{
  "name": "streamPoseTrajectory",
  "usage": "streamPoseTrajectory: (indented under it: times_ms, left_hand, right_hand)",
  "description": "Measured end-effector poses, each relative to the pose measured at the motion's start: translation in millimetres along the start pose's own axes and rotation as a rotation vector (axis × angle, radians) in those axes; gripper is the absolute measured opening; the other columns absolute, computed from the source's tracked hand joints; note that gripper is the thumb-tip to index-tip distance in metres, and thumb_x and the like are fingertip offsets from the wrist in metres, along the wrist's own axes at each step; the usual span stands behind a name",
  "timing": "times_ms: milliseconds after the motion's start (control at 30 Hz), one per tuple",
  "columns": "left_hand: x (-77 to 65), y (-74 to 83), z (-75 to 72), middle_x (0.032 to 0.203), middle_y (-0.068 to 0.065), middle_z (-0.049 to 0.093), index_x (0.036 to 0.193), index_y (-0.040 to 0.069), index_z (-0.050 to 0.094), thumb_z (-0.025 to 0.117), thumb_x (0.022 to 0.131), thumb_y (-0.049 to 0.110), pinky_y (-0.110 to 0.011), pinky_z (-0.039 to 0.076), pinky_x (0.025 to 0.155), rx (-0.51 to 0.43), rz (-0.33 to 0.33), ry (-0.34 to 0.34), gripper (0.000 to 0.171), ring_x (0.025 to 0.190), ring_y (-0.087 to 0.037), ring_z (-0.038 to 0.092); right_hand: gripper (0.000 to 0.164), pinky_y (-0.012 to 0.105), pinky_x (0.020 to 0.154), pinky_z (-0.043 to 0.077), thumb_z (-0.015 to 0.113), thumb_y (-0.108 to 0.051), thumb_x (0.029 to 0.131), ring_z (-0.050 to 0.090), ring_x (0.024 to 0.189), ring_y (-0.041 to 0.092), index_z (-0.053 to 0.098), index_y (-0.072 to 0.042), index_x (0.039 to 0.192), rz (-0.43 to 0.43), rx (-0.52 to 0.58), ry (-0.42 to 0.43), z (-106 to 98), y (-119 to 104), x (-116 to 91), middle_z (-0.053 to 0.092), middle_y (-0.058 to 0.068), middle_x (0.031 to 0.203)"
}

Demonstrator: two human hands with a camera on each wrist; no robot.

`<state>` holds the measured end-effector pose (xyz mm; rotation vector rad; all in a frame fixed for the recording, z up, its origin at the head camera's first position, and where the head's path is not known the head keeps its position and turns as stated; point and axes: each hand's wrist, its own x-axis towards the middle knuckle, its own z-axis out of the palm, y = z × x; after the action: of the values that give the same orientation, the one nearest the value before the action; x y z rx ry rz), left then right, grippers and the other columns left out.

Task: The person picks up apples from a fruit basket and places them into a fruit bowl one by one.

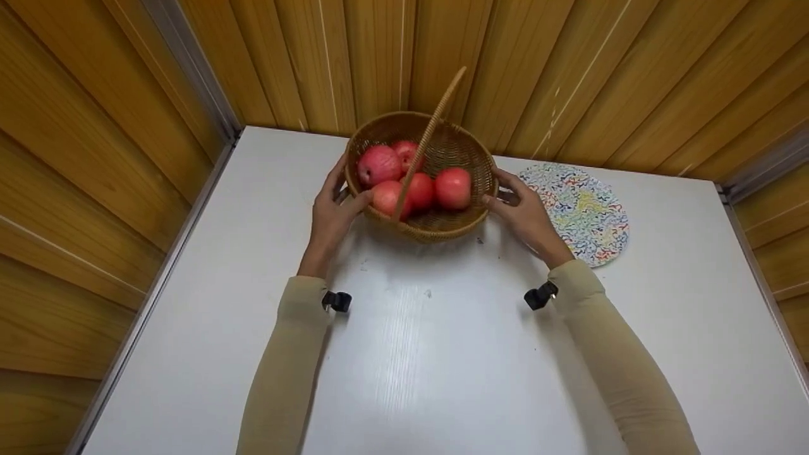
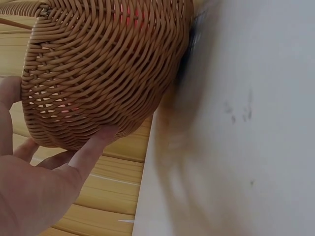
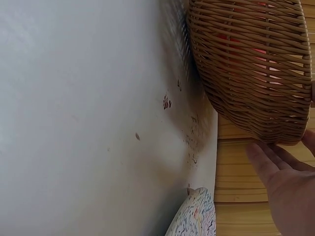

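A brown wicker basket with a tall arched handle is at the far edge of the white table. Several red apples lie inside it, mostly in its left half. My left hand holds the basket's left side, thumb at the rim and fingers along the outer wall. On the opposite side, my right hand grips it likewise. Both wrist views show the woven wall from outside, with fingers against it and red showing through the gaps.
A round, plate-like disc with a multicoloured pattern lies right of the basket, partly behind my right wrist. Wood-panelled walls rise behind and beside the white table. Small dark specks mark the tabletop near the basket.
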<state>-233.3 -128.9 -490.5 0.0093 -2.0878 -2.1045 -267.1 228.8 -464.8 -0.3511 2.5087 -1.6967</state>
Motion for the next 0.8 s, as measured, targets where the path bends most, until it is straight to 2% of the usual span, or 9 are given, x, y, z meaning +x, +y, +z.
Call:
streamPoseTrajectory:
  times_ms: [100,200,300,433,633,800]
  left_hand:
    - [-1.1,-0.2,0.9,0.165,0.002,0.043,0.164,0.033,0.043,0.081,0.093,0.030,-0.043,0.050,0.110,0.030,0.018,0.000,0.081,0.148,-0.028,0.044]
    - [-2.3,-1.5,1.5,0.166,0.003,0.042,0.165,0.031,0.042,0.082,0.093,0.029,-0.041,0.047,0.113,0.029,0.033,0.005,0.082,0.148,-0.025,0.044]
    - [-2.7,-3.3,0.9,0.165,0.003,0.042,0.165,0.031,0.042,0.082,0.094,0.029,-0.040,0.045,0.115,0.037,0.037,0.018,0.082,0.147,-0.023,0.044]
    - [-4.2,-3.0,1.5,0.164,0.004,0.044,0.164,0.033,0.043,0.082,0.093,0.031,-0.040,0.044,0.116,0.059,0.036,0.038,0.082,0.147,-0.021,0.045]
    - [-5.7,-2.3,3.7,0.164,0.004,0.046,0.164,0.030,0.044,0.082,0.092,0.029,-0.047,0.041,0.118,0.071,0.059,0.051,0.081,0.145,-0.022,0.046]
    - [-7.1,-3.9,4.0,0.164,0.005,0.045,0.164,0.032,0.045,0.082,0.093,0.029,-0.052,0.041,0.118,0.047,0.060,0.054,0.080,0.144,-0.025,0.047]
  right_hand:
    - [0.068,0.043,0.112,0.048,0.071,-0.015,0.103,0.054,0.139,0.043,0.041,-0.006,0.163,0.010,-0.037,0.001,-2,-1,0,0.046,0.024,0.159]
    - [0.071,0.044,0.112,0.048,0.073,-0.021,0.102,0.054,0.139,0.039,0.041,-0.013,0.165,0.024,-0.074,0.000,-5,3,3,0.045,0.018,0.161]
    - [0.073,0.048,0.113,0.047,0.074,-0.020,0.101,0.051,0.142,0.039,0.040,-0.012,0.165,0.003,-0.112,-0.007,-8,3,9,0.043,0.016,0.164]
    - [0.072,0.052,0.116,0.043,0.076,-0.017,0.100,0.046,0.146,0.041,0.042,-0.003,0.162,-0.086,-0.204,0.010,-10,-10,15,0.043,0.019,0.162]
    - [0.070,0.050,0.118,0.042,0.080,-0.017,0.097,0.045,0.146,0.037,0.048,0.000,0.157,-0.226,-0.393,0.010,-5,-30,24,0.049,0.020,0.156]
    - [0.074,0.054,0.120,0.037,0.081,-0.015,0.096,0.041,0.149,0.041,0.045,-0.001,0.159,-0.230,-0.525,-0.082,5,-41,31,0.042,0.021,0.162]
